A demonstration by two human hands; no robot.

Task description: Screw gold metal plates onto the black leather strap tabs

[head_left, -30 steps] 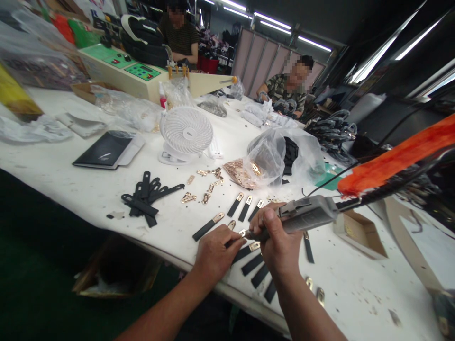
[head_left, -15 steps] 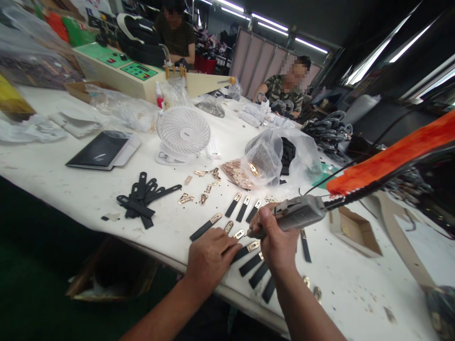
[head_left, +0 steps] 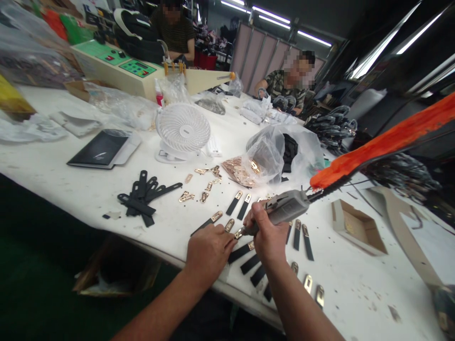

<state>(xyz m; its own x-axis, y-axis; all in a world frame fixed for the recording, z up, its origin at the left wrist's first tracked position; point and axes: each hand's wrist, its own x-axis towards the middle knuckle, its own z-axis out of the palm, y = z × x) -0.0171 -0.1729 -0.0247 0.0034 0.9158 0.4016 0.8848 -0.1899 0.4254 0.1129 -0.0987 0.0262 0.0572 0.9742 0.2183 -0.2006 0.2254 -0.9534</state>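
My right hand [head_left: 268,239] is wrapped round a grey electric screwdriver [head_left: 289,207], held at a slant with its tip pointing down to the left. That tip meets, or nearly meets, a gold metal plate [head_left: 238,234] on the end of a black strap. My left hand [head_left: 209,248] pinches this strap against the table, covering most of it. Around both hands lie several black straps with gold plates, among them one strap [head_left: 233,203] beyond my fingers and another strap [head_left: 308,242] to the right. My right forearm hides part of the nearer row.
Plain black straps [head_left: 142,199] are piled at the left, near loose gold plates [head_left: 205,196]. Farther back stand a white fan [head_left: 184,128] and a plastic bag [head_left: 266,161] of plates. An open cardboard box [head_left: 359,227] sits right. An orange-wrapped cord [head_left: 384,142] crosses above. A co-worker [head_left: 287,85] sits opposite.
The screwdriver and my right hand have shifted left, bringing the tip to the gold plate. My left hand has moved slightly left and still presses the strap.
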